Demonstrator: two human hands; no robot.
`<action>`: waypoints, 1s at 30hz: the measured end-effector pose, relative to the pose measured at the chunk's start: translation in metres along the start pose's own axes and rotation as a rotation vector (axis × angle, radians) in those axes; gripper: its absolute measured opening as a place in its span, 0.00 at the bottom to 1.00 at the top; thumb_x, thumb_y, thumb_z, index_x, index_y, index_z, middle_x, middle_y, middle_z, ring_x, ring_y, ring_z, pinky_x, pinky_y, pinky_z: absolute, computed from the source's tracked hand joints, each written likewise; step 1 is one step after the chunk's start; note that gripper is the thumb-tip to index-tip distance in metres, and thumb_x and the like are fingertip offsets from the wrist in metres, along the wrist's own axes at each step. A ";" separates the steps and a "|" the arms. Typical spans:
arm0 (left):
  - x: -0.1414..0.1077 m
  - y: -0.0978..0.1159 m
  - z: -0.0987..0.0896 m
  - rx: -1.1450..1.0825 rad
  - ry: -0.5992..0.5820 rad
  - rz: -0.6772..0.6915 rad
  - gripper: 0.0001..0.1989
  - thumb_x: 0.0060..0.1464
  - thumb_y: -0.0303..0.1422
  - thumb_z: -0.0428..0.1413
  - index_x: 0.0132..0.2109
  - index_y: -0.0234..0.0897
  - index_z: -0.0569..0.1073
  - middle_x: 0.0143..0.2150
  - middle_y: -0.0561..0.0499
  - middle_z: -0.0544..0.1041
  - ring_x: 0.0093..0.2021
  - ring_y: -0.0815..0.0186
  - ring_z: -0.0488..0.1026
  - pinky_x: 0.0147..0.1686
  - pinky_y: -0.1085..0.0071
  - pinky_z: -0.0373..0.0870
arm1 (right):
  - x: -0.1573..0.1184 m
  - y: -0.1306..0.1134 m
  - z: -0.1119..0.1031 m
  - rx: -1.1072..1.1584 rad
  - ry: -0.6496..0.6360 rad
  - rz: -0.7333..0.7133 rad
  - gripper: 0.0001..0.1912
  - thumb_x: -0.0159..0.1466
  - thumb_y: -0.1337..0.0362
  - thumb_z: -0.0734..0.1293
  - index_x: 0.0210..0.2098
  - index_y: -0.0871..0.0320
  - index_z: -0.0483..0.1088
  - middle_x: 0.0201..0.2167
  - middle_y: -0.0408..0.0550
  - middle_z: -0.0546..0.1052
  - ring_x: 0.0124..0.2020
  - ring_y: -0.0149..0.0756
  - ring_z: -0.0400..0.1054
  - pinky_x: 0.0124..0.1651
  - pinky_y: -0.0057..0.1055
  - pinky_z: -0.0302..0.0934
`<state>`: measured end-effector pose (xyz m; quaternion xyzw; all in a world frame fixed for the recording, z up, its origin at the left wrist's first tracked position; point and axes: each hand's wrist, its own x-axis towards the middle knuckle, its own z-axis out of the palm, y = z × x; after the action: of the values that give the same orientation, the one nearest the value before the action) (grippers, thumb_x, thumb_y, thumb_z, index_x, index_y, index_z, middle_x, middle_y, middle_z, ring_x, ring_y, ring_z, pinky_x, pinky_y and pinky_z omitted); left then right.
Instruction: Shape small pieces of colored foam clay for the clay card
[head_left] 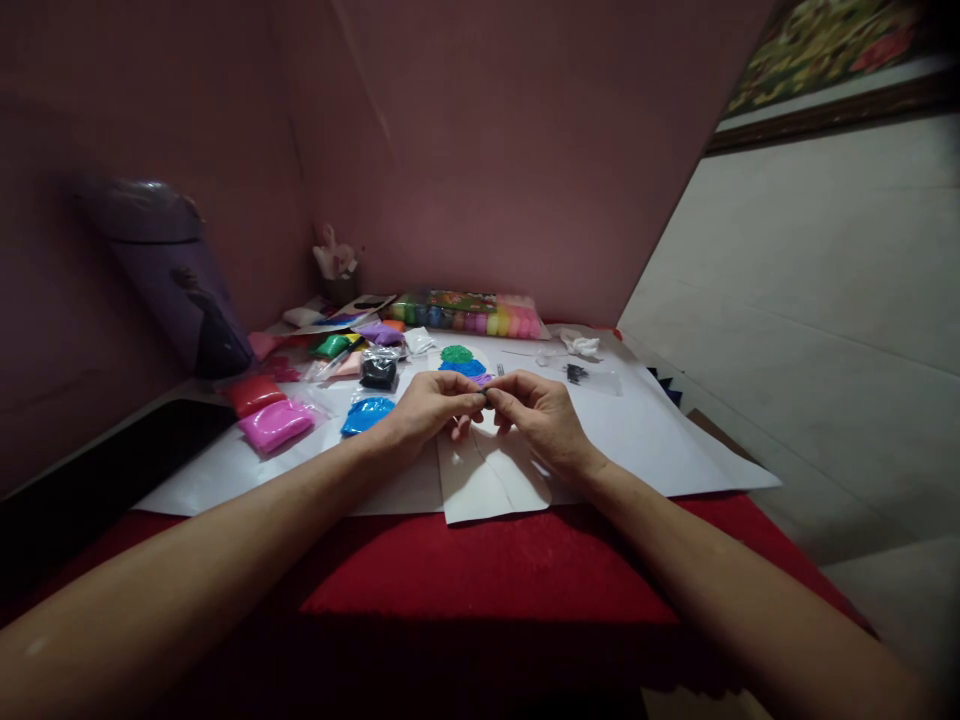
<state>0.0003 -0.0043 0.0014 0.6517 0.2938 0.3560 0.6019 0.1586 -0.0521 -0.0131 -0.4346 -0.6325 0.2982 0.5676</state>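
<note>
from where i stand the l hand (424,408) & r hand (553,418) both pinch a tiny dark bit (484,392) btwn them, neither one clearly nearer, over the white sheet (491,490) w/ the blue patch (461,369) just beyond, tho can't tell the bit's long axis tbh

No words, brands or numbers can be read: the printed band (459,300) on the clear pack of many colours (492,322) at the far side is too small and blurred to make out, and so is the print on the colourful sheet (351,315) just left of it.
</note>
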 end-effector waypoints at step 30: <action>0.001 -0.002 0.001 -0.012 0.005 0.016 0.07 0.48 0.31 0.60 0.31 0.29 0.72 0.23 0.51 0.74 0.16 0.74 0.66 0.18 0.76 0.60 | 0.000 0.003 -0.002 -0.085 0.004 -0.024 0.08 0.62 0.61 0.66 0.35 0.59 0.74 0.26 0.43 0.74 0.22 0.27 0.64 0.27 0.27 0.61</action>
<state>0.0014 -0.0038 -0.0002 0.6496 0.2877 0.3642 0.6021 0.1616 -0.0508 -0.0156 -0.4513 -0.6487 0.2635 0.5533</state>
